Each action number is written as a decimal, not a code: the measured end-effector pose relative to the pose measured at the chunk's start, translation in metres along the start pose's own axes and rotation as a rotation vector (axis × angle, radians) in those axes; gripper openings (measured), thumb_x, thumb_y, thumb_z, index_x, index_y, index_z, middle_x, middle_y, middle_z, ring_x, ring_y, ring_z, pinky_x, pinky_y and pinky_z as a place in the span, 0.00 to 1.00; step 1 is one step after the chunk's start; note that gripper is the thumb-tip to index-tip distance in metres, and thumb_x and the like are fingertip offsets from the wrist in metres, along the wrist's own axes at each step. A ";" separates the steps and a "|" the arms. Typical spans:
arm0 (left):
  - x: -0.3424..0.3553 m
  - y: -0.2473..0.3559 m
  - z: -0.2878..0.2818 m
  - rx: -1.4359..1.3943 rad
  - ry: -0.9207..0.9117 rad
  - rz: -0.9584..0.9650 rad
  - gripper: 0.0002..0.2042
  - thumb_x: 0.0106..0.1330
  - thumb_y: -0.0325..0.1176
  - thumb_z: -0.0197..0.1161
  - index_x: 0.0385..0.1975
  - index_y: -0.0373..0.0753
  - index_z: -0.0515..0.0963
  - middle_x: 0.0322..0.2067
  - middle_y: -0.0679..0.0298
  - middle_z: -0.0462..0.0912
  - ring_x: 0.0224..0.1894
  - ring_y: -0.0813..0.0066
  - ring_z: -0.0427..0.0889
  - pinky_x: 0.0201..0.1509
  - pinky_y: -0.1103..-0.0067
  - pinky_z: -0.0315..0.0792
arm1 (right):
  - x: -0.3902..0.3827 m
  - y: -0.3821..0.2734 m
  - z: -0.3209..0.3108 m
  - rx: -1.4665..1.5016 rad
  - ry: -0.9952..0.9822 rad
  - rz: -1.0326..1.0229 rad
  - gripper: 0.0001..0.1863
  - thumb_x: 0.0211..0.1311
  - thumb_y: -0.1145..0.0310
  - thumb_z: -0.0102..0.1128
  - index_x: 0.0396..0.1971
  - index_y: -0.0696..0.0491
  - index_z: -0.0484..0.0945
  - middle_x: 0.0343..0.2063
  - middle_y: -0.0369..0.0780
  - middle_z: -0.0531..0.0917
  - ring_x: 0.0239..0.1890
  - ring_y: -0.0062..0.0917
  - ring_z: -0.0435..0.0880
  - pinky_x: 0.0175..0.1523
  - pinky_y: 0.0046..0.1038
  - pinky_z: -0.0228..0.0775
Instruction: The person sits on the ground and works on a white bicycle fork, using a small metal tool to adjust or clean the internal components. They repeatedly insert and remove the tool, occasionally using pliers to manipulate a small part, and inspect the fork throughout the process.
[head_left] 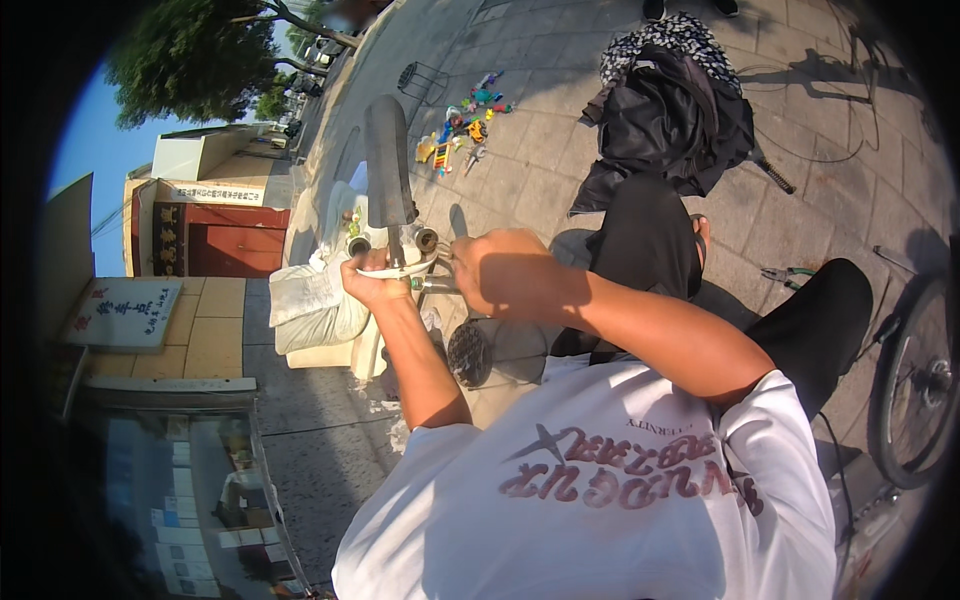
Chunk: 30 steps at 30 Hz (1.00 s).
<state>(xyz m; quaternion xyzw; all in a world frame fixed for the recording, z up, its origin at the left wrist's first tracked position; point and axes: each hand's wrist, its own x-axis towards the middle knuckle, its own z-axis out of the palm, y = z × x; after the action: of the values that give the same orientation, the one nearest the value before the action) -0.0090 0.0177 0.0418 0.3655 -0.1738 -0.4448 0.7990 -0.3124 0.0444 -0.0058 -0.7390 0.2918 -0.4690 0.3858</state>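
My left hand (375, 285) is closed around the underside of a pale, curved part (398, 271) with a metal bracket. Above it rises a long dark grey piece (388, 160), like a tyre or mudguard seen edge-on, with a dark round end (427, 240) beside its base. Just to the right, my right hand (505, 270) is closed next to the same assembly. What its fingers grip is hidden by the back of the hand. A short metal rod (437, 284) shows between the two hands.
Small colourful toys (465, 125) lie scattered on the paving, near a small stool (423, 80). A black jacket (680, 130) is heaped ahead. Green-handled pliers (788, 275) and a bicycle wheel (915, 385) are at the right. A pale sack (320, 305) stands left of my hands.
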 end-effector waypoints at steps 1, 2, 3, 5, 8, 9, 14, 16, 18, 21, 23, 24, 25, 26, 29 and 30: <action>0.001 0.003 -0.002 0.010 -0.015 -0.005 0.13 0.53 0.32 0.56 0.16 0.49 0.57 0.10 0.72 0.59 0.12 0.78 0.61 0.25 0.76 0.69 | 0.000 0.002 0.001 0.017 0.018 0.016 0.10 0.61 0.67 0.56 0.30 0.58 0.82 0.24 0.52 0.85 0.26 0.49 0.85 0.35 0.46 0.78; 0.002 0.006 -0.003 -0.002 -0.014 -0.015 0.13 0.53 0.32 0.56 0.17 0.48 0.57 0.10 0.73 0.60 0.12 0.77 0.62 0.27 0.76 0.72 | 0.001 0.004 0.001 0.040 0.027 0.031 0.11 0.63 0.66 0.55 0.32 0.57 0.82 0.24 0.52 0.85 0.27 0.50 0.85 0.35 0.47 0.77; 0.004 0.009 -0.004 -0.003 -0.042 -0.028 0.13 0.53 0.32 0.56 0.17 0.48 0.57 0.10 0.73 0.60 0.12 0.77 0.62 0.28 0.76 0.72 | 0.002 0.005 0.001 0.053 0.025 0.068 0.12 0.66 0.65 0.54 0.34 0.57 0.82 0.24 0.52 0.85 0.27 0.51 0.85 0.36 0.48 0.77; 0.008 0.014 -0.007 -0.010 -0.028 -0.033 0.13 0.53 0.32 0.56 0.17 0.49 0.57 0.10 0.73 0.60 0.12 0.77 0.62 0.28 0.75 0.74 | 0.004 0.007 -0.002 0.027 0.027 0.020 0.11 0.64 0.66 0.55 0.33 0.57 0.82 0.24 0.52 0.85 0.27 0.50 0.85 0.35 0.47 0.78; 0.013 0.019 -0.010 -0.035 -0.051 -0.076 0.12 0.54 0.32 0.56 0.18 0.47 0.58 0.10 0.73 0.60 0.11 0.77 0.62 0.28 0.73 0.74 | 0.004 0.008 -0.009 -0.123 -0.045 -0.153 0.09 0.59 0.68 0.57 0.30 0.57 0.82 0.23 0.51 0.85 0.27 0.49 0.86 0.35 0.45 0.78; 0.014 0.019 -0.011 -0.052 -0.036 -0.073 0.12 0.54 0.32 0.56 0.18 0.47 0.58 0.10 0.73 0.60 0.11 0.77 0.62 0.28 0.72 0.75 | 0.003 0.008 -0.012 -0.193 -0.075 -0.230 0.08 0.57 0.69 0.58 0.29 0.58 0.82 0.23 0.51 0.85 0.27 0.48 0.86 0.34 0.45 0.78; 0.017 0.018 -0.009 -0.019 -0.019 -0.081 0.12 0.55 0.33 0.56 0.18 0.47 0.58 0.10 0.73 0.60 0.11 0.77 0.62 0.28 0.70 0.76 | 0.001 0.012 -0.024 -0.274 -0.138 -0.336 0.08 0.50 0.70 0.61 0.27 0.58 0.82 0.21 0.50 0.84 0.26 0.46 0.87 0.33 0.43 0.78; 0.016 0.017 -0.005 -0.010 -0.002 -0.079 0.12 0.55 0.33 0.56 0.18 0.47 0.58 0.10 0.72 0.60 0.11 0.76 0.62 0.28 0.70 0.76 | 0.002 0.013 -0.024 -0.293 -0.166 -0.358 0.07 0.48 0.70 0.61 0.26 0.58 0.82 0.21 0.49 0.84 0.27 0.46 0.87 0.33 0.43 0.78; 0.015 0.014 -0.001 0.022 0.023 -0.054 0.12 0.55 0.33 0.56 0.18 0.47 0.58 0.10 0.72 0.60 0.11 0.76 0.62 0.28 0.70 0.76 | 0.003 0.013 -0.021 -0.311 -0.201 -0.369 0.07 0.47 0.70 0.61 0.25 0.57 0.83 0.21 0.47 0.84 0.27 0.45 0.87 0.34 0.42 0.79; 0.014 0.011 0.005 0.045 0.056 -0.059 0.12 0.54 0.33 0.56 0.17 0.48 0.58 0.09 0.72 0.60 0.11 0.77 0.63 0.27 0.71 0.76 | 0.002 0.008 -0.011 -0.393 -0.261 -0.441 0.07 0.44 0.70 0.61 0.25 0.55 0.84 0.21 0.46 0.85 0.29 0.43 0.88 0.36 0.40 0.79; 0.015 0.010 0.007 0.083 0.074 -0.041 0.13 0.54 0.34 0.57 0.17 0.48 0.58 0.10 0.72 0.60 0.11 0.77 0.63 0.27 0.71 0.75 | 0.000 0.005 -0.006 -0.373 -0.235 -0.407 0.08 0.45 0.70 0.61 0.25 0.55 0.84 0.23 0.47 0.86 0.31 0.43 0.89 0.38 0.40 0.80; 0.015 0.009 0.008 0.103 0.084 -0.028 0.13 0.54 0.34 0.57 0.17 0.48 0.58 0.10 0.72 0.60 0.11 0.77 0.63 0.27 0.71 0.75 | -0.001 0.004 -0.005 -0.363 -0.250 -0.386 0.08 0.46 0.70 0.61 0.26 0.55 0.85 0.24 0.47 0.86 0.32 0.43 0.89 0.38 0.40 0.80; 0.016 0.010 0.008 0.092 0.074 -0.052 0.13 0.54 0.34 0.57 0.17 0.48 0.58 0.10 0.72 0.60 0.12 0.77 0.63 0.27 0.72 0.73 | -0.001 0.004 -0.004 -0.345 -0.218 -0.334 0.07 0.45 0.71 0.61 0.25 0.56 0.85 0.24 0.47 0.87 0.32 0.42 0.89 0.38 0.40 0.80; 0.018 0.010 0.008 0.080 0.062 -0.075 0.13 0.54 0.34 0.57 0.17 0.48 0.58 0.10 0.73 0.60 0.12 0.78 0.63 0.26 0.72 0.72 | -0.001 0.005 -0.005 -0.329 -0.213 -0.277 0.07 0.45 0.73 0.61 0.25 0.56 0.86 0.25 0.48 0.87 0.32 0.42 0.89 0.38 0.39 0.81; 0.020 0.012 0.005 0.160 0.059 -0.058 0.12 0.55 0.33 0.57 0.17 0.48 0.58 0.11 0.74 0.60 0.13 0.78 0.63 0.24 0.74 0.66 | 0.002 0.008 -0.008 -0.321 -0.224 -0.186 0.08 0.45 0.74 0.61 0.25 0.56 0.87 0.26 0.48 0.87 0.32 0.41 0.90 0.40 0.38 0.82; 0.020 0.012 0.004 0.210 0.095 -0.021 0.12 0.55 0.33 0.57 0.18 0.48 0.58 0.11 0.74 0.60 0.13 0.78 0.63 0.24 0.74 0.65 | 0.003 0.009 -0.009 -0.324 -0.225 -0.173 0.08 0.46 0.74 0.60 0.26 0.57 0.87 0.26 0.49 0.87 0.33 0.41 0.90 0.41 0.38 0.82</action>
<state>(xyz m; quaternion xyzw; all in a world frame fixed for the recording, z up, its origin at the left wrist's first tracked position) 0.0064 0.0037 0.0525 0.4694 -0.1777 -0.4147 0.7590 -0.3203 0.0347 -0.0098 -0.8613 0.2539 -0.3621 0.2503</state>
